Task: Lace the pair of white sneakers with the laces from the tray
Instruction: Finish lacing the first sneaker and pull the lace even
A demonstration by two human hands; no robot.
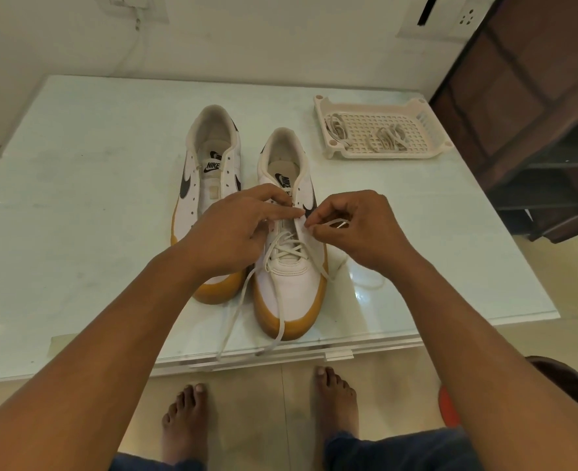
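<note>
Two white sneakers with tan soles stand side by side on the glass table, toes toward me. The right sneaker [292, 283] carries a white lace [282, 248] crossed through its lowest eyelets, with loose ends trailing over the table's front edge. My left hand [233, 229] rests on that shoe's left eyelet flap, fingers pressing near the tongue. My right hand [355, 229] pinches one lace end at the right eyelet row. The left sneaker [209, 171] has no lace. The white tray [427, 153] at the back right holds more bundled laces [388, 137].
The glass table [93, 198] has its front edge just above my bare feet on the tiled floor. A dark wooden cabinet [536, 96] stands to the right of the table. A wall with sockets is behind.
</note>
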